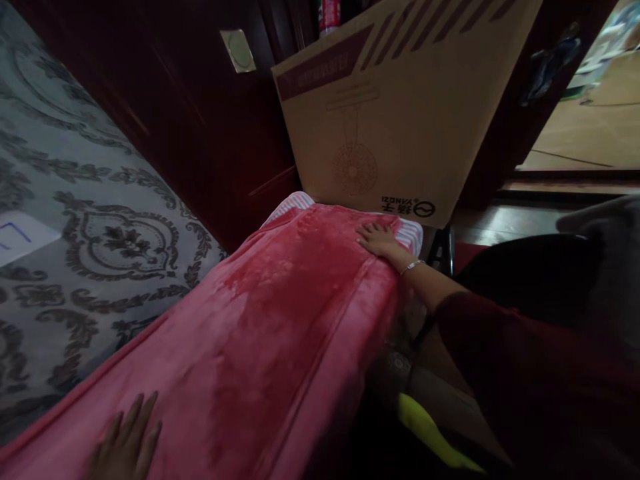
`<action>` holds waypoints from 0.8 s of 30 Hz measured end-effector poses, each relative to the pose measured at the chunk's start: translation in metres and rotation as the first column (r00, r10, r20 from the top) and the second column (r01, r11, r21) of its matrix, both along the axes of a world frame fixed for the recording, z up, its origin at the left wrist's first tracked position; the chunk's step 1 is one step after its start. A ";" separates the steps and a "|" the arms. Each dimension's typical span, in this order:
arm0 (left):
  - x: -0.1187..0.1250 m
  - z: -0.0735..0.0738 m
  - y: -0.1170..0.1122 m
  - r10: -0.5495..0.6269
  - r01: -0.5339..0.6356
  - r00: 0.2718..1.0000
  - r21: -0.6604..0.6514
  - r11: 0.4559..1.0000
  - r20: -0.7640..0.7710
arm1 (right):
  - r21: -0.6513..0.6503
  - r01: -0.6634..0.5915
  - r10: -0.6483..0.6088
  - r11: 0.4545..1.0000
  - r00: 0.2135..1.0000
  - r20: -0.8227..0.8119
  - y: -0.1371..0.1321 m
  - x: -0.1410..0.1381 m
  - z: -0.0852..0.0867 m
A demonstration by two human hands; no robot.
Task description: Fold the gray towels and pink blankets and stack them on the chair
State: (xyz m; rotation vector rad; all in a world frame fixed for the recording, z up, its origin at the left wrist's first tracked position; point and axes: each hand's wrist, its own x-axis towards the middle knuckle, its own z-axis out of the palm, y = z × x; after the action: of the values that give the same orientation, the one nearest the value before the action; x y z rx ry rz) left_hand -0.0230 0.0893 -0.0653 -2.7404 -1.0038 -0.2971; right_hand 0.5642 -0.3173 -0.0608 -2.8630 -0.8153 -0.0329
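Observation:
A long pink plush blanket (270, 313) lies spread over a narrow raised surface that I cannot make out beneath it. Striped fabric (411, 236) peeks out from under its far end at both corners. My right hand (377, 241), with a bracelet at the wrist, rests flat on the blanket near the far right corner, fingers stretched. At the lower left, my left hand (125, 440) lies on the blanket too, its fingers spread; the frame's bottom edge cuts off the rest of it. Neither hand holds anything.
A big cardboard box (400, 127) stands upright just beyond the blanket's far end, against a dark red wooden door (190, 133). Patterned wallpaper (120, 240) with a white paper label (25, 237) runs along the left. A yellow-green object (430, 430) is low at right, beside a black chair-like shape (535, 267).

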 end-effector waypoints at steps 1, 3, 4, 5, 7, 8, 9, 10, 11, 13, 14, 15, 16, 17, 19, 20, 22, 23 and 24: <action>0.003 0.006 -0.004 0.009 -0.009 1.000 -0.004 1.000 -0.005 | 0.001 0.026 -0.026 1.000 1.000 -0.002 -0.002 -0.005 0.003; 0.011 0.019 -0.015 0.010 -0.011 1.000 -0.018 1.000 -0.027 | 0.027 0.047 -0.048 0.999 0.999 0.018 0.000 -0.023 0.009; 0.017 0.026 -0.023 0.004 -0.006 0.999 -0.027 1.000 -0.039 | 0.055 0.021 -0.023 0.998 0.999 0.049 0.003 -0.036 0.010; 0.024 0.033 -0.036 -0.005 0.004 0.999 -0.036 0.999 -0.050 | 0.087 -0.041 0.033 0.995 0.995 0.093 0.006 -0.051 0.009; 0.040 0.040 -0.072 -0.042 0.039 0.997 -0.054 0.998 -0.068 | 0.120 -0.242 0.218 0.963 0.959 0.179 0.008 -0.082 0.002; 0.049 0.041 -0.095 -0.047 0.042 0.996 -0.067 0.997 -0.072 | 0.113 -0.337 0.312 0.935 0.930 0.196 0.006 -0.095 -0.003; 0.057 0.039 -0.121 -0.068 0.060 0.994 -0.093 0.994 -0.084 | 0.095 -0.403 0.381 0.910 0.905 0.188 0.002 -0.105 -0.009; 0.065 0.035 -0.147 -0.141 0.122 0.983 -0.150 0.981 -0.122 | 0.077 -0.433 0.416 0.898 0.894 0.167 -0.003 -0.111 -0.015; 0.070 0.031 -0.172 -0.216 0.179 0.962 -0.210 0.961 -0.167 | 0.061 -0.428 0.417 0.902 0.898 0.144 -0.009 -0.115 -0.020; 0.077 0.021 -0.211 -0.225 0.186 0.958 -0.212 0.959 -0.176 | 0.045 -0.351 0.344 0.935 0.931 0.121 -0.018 -0.119 -0.024; 0.077 0.017 -0.225 -0.219 0.185 0.962 -0.199 0.962 -0.165 | 0.044 -0.296 0.289 0.954 0.950 0.122 -0.020 -0.122 -0.024; 0.076 0.014 -0.234 -0.207 0.180 0.967 -0.178 0.967 -0.147 | 0.052 -0.243 0.234 0.969 0.963 0.131 -0.019 -0.126 -0.021; 0.074 0.012 -0.239 -0.200 0.179 0.971 -0.160 0.971 -0.130 | 0.070 -0.209 0.197 0.975 0.969 0.148 -0.016 -0.134 -0.018; 0.072 0.012 -0.243 -0.198 0.181 0.973 -0.146 0.973 -0.115 | 0.097 -0.208 0.189 0.973 0.967 0.173 -0.010 -0.144 -0.015; 0.070 0.012 -0.247 -0.201 0.190 0.975 -0.122 0.974 -0.092 | 0.147 -0.334 0.297 0.931 0.928 0.226 0.002 -0.169 -0.011; 0.069 0.013 -0.249 -0.214 0.204 0.973 -0.113 0.972 -0.084 | 0.152 -0.440 0.399 0.885 0.885 0.239 0.007 -0.183 -0.011; 0.070 0.012 -0.256 -0.252 0.243 0.965 -0.108 0.964 -0.075 | 0.139 -0.609 0.576 0.781 0.788 0.220 0.013 -0.208 -0.015; 0.071 0.011 -0.260 -0.268 0.260 0.961 -0.111 0.959 -0.071 | 0.135 -0.646 0.619 0.751 0.760 0.197 0.014 -0.217 -0.018; 0.071 0.010 -0.264 -0.276 0.268 0.959 -0.113 0.957 -0.063 | 0.140 -0.652 0.629 0.745 0.757 0.178 0.012 -0.224 -0.022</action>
State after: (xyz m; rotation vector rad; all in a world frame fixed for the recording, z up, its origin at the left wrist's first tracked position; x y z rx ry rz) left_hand 0.0476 -0.1749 -0.0557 -2.9604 -0.6374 -0.1817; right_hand 0.3407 -0.3051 -0.0826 -2.2635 -1.6811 -0.1875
